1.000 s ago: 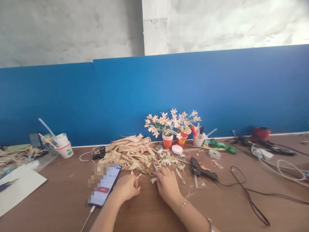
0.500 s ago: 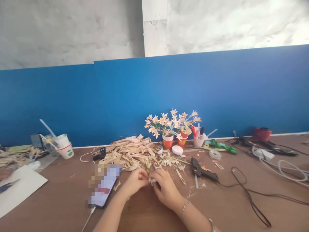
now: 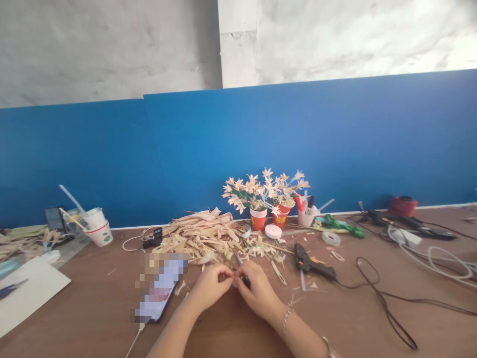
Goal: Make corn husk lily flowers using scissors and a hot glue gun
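Observation:
My left hand [image 3: 213,286] is closed in a pinch, its thumb and finger meeting those of my right hand [image 3: 258,291]. Between the fingertips is a small pale piece [image 3: 234,283], mostly covered, whose kind I cannot make out. A dark-handled tool [image 3: 246,282] sits in the curl of my right hand, and a thin metal tip [image 3: 237,258] shows just beyond the fingers; it looks like scissors. Past both hands lies a heap of dry, pale husk strips [image 3: 201,233], with small cuttings [image 3: 261,243] at its right side.
Left of my hands lies a phone [image 3: 162,293] on a cable. A black glue gun [image 3: 313,263] and its cord lie to the right. Behind stand husk flowers [image 3: 253,191] in red cups [image 3: 258,219], a tape roll [image 3: 331,238] and a white paper cup [image 3: 100,234].
My fingertips have drawn closer together around the small pale piece, so less of it shows. The left hand has shifted slightly right; the view has moved a little.

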A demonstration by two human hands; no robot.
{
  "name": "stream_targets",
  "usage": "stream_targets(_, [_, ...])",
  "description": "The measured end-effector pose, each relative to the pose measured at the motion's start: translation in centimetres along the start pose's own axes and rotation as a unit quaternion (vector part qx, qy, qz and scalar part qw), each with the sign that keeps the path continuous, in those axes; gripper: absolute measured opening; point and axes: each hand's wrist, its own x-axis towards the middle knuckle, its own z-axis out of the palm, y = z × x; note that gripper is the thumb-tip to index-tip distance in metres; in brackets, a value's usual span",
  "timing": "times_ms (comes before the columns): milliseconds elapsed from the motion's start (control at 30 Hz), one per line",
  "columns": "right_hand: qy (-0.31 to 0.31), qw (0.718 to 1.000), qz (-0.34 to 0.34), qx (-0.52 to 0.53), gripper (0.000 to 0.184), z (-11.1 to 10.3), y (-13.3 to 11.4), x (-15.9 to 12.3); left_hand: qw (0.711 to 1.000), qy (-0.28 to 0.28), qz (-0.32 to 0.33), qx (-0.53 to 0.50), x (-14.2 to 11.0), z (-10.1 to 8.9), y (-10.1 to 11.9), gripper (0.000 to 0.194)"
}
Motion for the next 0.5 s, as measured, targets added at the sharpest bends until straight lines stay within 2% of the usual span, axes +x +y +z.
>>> stream_targets(233, [0.001,1.0,0.029,0.007,0.01,0.1,0.3,0.0,0.994,0.038,0.043,0.093,-0.3,-0.1,0.5,0.017])
stream_targets(367, [-0.005,0.999,0.036,-0.024,0.012,0.1,0.2,0.0,0.989,0.046,0.026,0.135,-0.5,0.1,1.2,0.016])
stream_targets(500, [0.028,0.995,0.064,-0.071,0.013,0.4,-0.1,-0.1,0.983,0.08,-0.001,0.167,-0.4,1.2,1.5,0.013])
